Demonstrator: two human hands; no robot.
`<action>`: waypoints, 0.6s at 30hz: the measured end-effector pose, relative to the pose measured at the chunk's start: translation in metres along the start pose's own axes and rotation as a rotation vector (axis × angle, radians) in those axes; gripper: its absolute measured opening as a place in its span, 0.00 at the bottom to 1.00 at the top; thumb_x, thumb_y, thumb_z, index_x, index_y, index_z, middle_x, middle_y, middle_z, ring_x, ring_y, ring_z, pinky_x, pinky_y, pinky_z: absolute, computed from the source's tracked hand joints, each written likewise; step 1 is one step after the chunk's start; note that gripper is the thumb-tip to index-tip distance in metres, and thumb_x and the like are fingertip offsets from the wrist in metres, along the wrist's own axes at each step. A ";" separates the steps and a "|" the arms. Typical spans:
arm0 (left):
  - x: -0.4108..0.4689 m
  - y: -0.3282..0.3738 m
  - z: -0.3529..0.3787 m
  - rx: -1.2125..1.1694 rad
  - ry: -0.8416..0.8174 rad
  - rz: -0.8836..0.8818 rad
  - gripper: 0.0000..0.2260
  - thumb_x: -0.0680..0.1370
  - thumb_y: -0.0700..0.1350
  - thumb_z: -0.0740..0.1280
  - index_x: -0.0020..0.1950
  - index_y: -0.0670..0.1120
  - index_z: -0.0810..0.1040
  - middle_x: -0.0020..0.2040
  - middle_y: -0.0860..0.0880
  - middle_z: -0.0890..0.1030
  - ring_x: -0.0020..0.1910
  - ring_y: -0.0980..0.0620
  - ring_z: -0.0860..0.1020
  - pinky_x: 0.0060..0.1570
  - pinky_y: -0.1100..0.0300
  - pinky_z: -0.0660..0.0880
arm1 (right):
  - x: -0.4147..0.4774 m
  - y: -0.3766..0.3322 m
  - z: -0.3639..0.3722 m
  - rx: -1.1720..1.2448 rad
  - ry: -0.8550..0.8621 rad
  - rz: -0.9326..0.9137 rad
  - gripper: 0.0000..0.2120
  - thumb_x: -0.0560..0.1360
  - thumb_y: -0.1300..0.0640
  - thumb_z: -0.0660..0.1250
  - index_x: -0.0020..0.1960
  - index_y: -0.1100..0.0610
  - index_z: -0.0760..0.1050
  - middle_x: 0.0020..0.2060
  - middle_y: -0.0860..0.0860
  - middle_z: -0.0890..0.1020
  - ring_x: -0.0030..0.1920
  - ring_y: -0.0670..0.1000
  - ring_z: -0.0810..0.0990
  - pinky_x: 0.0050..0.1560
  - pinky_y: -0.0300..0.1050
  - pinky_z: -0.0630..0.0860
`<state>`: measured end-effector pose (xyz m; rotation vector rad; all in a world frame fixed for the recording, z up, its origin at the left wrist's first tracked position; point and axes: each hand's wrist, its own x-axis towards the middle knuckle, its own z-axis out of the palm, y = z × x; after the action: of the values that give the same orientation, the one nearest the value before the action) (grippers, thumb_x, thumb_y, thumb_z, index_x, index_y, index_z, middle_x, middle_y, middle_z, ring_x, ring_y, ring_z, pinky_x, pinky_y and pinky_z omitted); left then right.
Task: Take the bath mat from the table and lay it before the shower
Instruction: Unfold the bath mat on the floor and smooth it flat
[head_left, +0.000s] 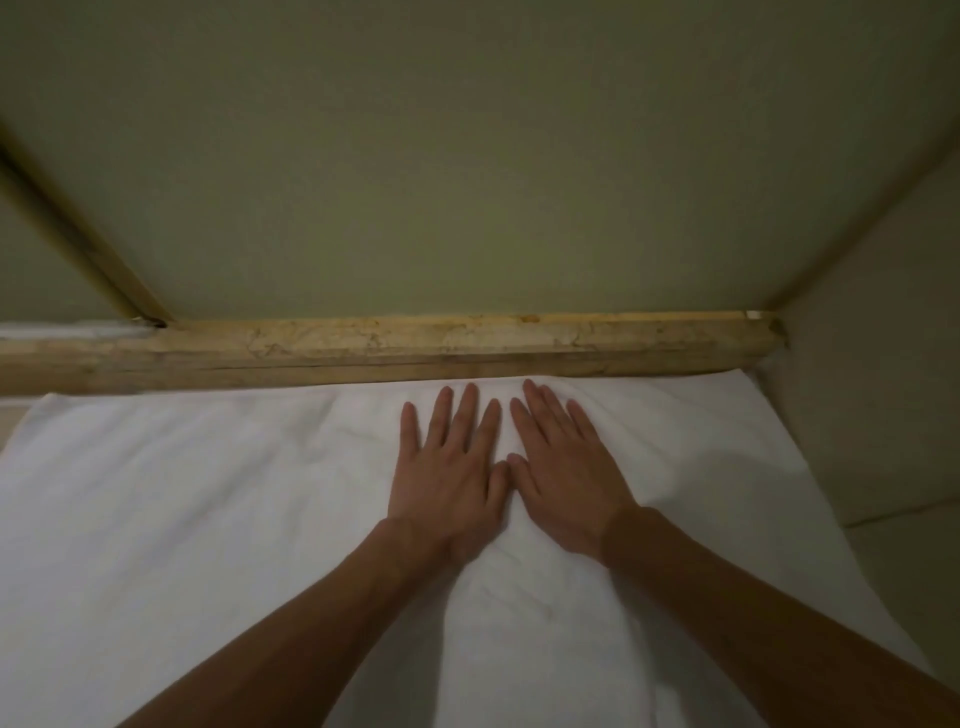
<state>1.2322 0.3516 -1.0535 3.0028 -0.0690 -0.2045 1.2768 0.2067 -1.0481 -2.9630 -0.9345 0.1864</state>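
My left hand (449, 478) and right hand (563, 480) lie flat, fingers spread, gripping nothing, at frame centre on the white bath mat (208, 519). The mat's near edge is cut off below; its far edge meets the stone sill (415, 345).

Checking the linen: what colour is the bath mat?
Plain white, no pattern; the head view shows the bath mat best.

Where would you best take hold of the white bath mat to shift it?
By the bath mat's left far corner, coming from the left: that edge lies free on the floor, while its far edge butts against the stone threshold and both flat hands, left hand and right hand, press its middle.
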 end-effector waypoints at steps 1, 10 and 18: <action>0.000 -0.001 0.001 0.002 0.010 0.000 0.30 0.76 0.63 0.33 0.76 0.53 0.35 0.77 0.48 0.36 0.75 0.46 0.32 0.72 0.40 0.37 | 0.000 0.004 0.001 0.012 -0.001 0.017 0.29 0.80 0.44 0.41 0.77 0.54 0.39 0.77 0.52 0.39 0.76 0.50 0.36 0.72 0.47 0.32; 0.000 -0.003 0.002 -0.004 0.042 0.005 0.31 0.74 0.62 0.31 0.76 0.54 0.34 0.77 0.49 0.36 0.75 0.47 0.33 0.73 0.41 0.37 | -0.010 0.039 0.001 0.053 -0.013 0.070 0.33 0.78 0.38 0.42 0.77 0.52 0.39 0.77 0.50 0.39 0.75 0.47 0.36 0.74 0.47 0.35; -0.001 -0.005 0.003 -0.038 0.071 0.023 0.29 0.75 0.62 0.32 0.74 0.55 0.33 0.77 0.49 0.36 0.75 0.48 0.34 0.73 0.42 0.36 | -0.028 0.069 0.002 0.053 0.041 0.122 0.32 0.78 0.38 0.40 0.77 0.51 0.42 0.77 0.48 0.43 0.76 0.46 0.39 0.75 0.49 0.38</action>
<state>1.2314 0.3563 -1.0566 2.9668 -0.0910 -0.0960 1.2928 0.1341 -1.0513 -2.9642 -0.7338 0.1506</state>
